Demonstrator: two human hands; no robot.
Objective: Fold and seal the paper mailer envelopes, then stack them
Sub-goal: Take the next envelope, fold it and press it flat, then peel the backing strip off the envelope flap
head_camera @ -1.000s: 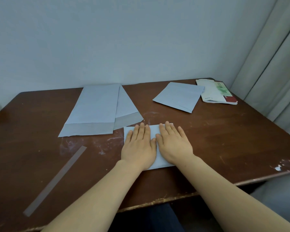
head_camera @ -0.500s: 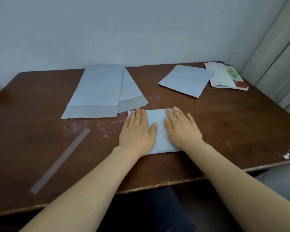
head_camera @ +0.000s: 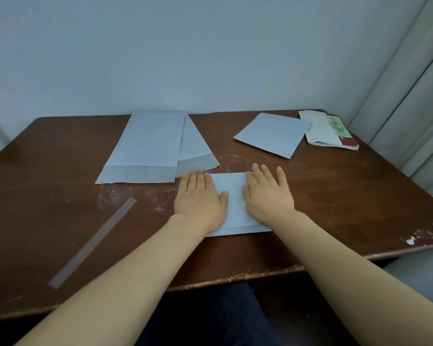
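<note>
A folded paper mailer [head_camera: 231, 198] was seen lying flat on the brown tabletop [head_camera: 348, 196], near the middle of its front edge. It was pressed down by both hands. The left hand [head_camera: 199, 199] was laid palm-down over the mailer's left edge, its fingers [head_camera: 196, 179] held straight and close together, with the thumb rested on the paper. The right hand [head_camera: 269, 197] was laid likewise over the right edge, its fingers [head_camera: 266, 174] straight and slightly spread, the tips reaching just past the mailer's far edge. Nothing was gripped or pinched by either hand; the paper was only flattened under the palms. A bare band of the mailer was left showing between the two thumbs.

Behind the left hand, two unfolded mailers were laid lengthwise, the upper one [head_camera: 145, 146] overlapping the other [head_camera: 198, 146]; a darker flap strip was shown at the near end of each. The near corner of the lower one was just beside the left fingertips. At the back right, another folded mailer [head_camera: 273, 133] was set at an angle, well apart from the hands, with one corner against a printed white packet [head_camera: 323, 131]. A long translucent strip [head_camera: 93, 243] was laid diagonally on the wood at the front left.
</note>
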